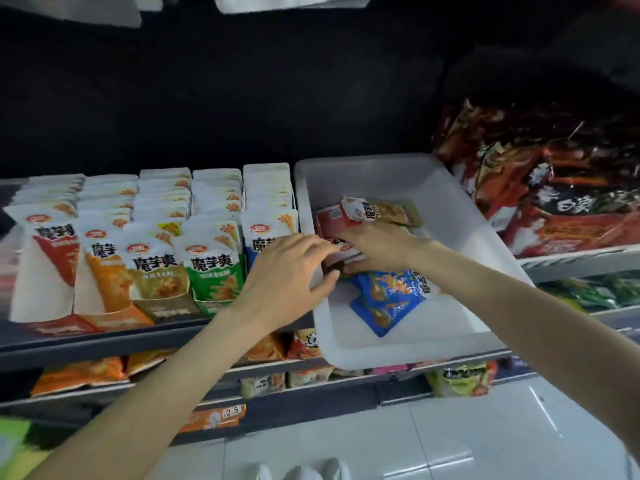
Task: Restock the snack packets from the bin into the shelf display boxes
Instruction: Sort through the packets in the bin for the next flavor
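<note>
Far right, beside the shelf row, a heap of large red-and-black bags (554,174) leans in a dark pile, with white lettering on the nearest one. Below them, on the right, green packets (595,292) lie on a lower shelf, blurred. Under the main shelf, orange bags (79,374) sit at the left, and a yellow-green bag (462,379) hangs out at the right. An orange price label (216,417) reading 2.5 is fixed to the lower shelf edge. The white tiled floor (450,438) fills the near right. At the top, white items (287,1) show, cut off by the frame.
</note>
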